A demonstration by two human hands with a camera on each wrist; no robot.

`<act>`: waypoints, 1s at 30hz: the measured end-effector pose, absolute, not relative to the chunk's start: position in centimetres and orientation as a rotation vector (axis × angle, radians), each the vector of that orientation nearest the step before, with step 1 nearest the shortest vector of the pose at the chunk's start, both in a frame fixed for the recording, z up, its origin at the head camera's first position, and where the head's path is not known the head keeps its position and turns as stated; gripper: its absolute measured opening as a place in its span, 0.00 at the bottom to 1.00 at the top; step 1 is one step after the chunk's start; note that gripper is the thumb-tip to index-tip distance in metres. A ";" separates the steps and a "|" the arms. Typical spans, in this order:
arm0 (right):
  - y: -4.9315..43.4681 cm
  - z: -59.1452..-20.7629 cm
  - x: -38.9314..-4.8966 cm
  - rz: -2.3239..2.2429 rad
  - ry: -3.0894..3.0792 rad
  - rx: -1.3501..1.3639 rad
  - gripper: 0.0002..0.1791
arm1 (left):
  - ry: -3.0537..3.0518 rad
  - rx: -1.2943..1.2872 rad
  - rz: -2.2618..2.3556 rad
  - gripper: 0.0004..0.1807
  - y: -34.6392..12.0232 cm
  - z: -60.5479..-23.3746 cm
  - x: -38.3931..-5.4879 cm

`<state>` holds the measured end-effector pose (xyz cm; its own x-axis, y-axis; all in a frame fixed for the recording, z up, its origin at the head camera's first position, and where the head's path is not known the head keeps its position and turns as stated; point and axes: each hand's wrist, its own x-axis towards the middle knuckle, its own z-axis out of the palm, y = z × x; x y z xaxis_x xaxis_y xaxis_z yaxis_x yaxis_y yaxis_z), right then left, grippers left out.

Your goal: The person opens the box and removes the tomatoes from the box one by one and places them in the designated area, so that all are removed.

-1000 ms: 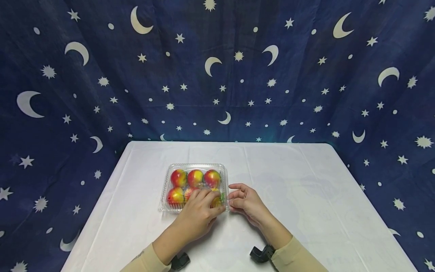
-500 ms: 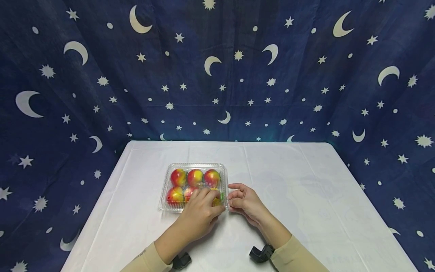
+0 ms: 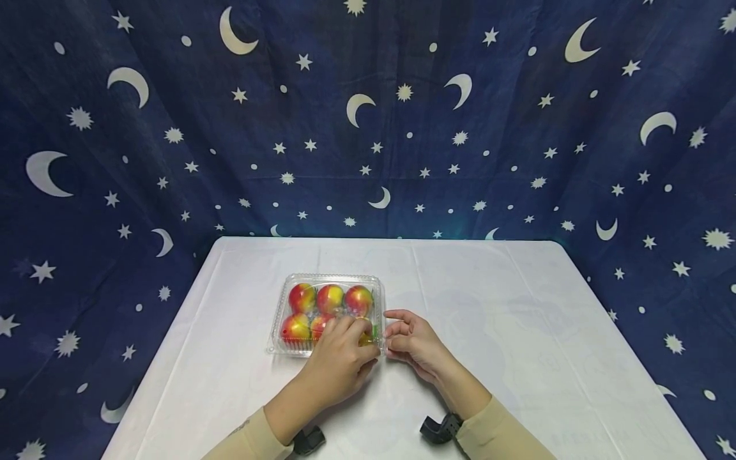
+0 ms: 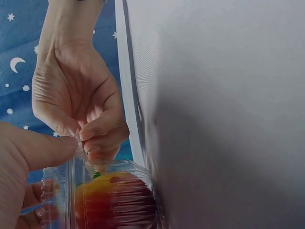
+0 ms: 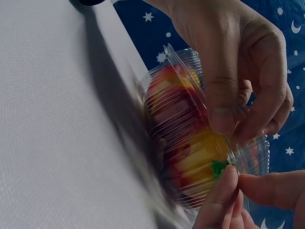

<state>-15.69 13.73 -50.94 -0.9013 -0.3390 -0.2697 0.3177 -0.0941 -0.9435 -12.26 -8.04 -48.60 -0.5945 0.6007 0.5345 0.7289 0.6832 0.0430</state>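
A clear plastic clamshell box (image 3: 276, 329) with several round red-and-yellow fruits (image 3: 330, 298) inside sits on the white table, its lid down over them. My left hand (image 3: 339, 361) lies over the near right part of the lid, fingers curled on top and its thumb (image 4: 52, 151) on the rim. At the right corner, my right hand (image 3: 418, 346) pinches the rim between thumb and fingertips (image 5: 228, 183). The two hands are close together there. A green bit (image 5: 219, 168) shows through the wall by that corner. My left hand hides part of the front row of fruits.
White cloth covers the table (image 3: 489, 306), whose back edge meets a dark blue curtain (image 3: 368, 153) with moons and stars. The curtain also flanks both sides. A black strap device (image 3: 441, 428) is on the right wrist, and another (image 3: 309, 441) on the left.
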 end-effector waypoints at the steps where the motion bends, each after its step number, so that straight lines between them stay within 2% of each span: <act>1: 13.7 -50.9 -15.7 -2.045 1.750 -0.025 0.39 | -2.408 -1.025 -0.358 0.07 -8.0 -48.6 -12.3; 11: 13.7 -50.9 -15.7 -2.037 1.740 -0.031 0.40 | -2.389 -1.013 -0.360 0.05 -7.8 -48.9 -12.3; 20: 13.6 -50.8 -15.6 -2.040 1.733 -0.025 0.41 | -2.372 -1.019 -0.302 0.09 -7.5 -49.2 -12.4; 30: 13.5 -50.9 -15.6 -2.048 1.727 -0.026 0.41 | -2.392 -0.995 -0.307 0.09 -7.2 -48.7 -12.2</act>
<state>-15.60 13.51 -50.91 -0.8946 -0.3532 -0.2739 0.3295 -0.1073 -0.9380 -12.25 -7.21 -48.68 -0.5908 0.5913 0.5489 0.7106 0.7035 0.0070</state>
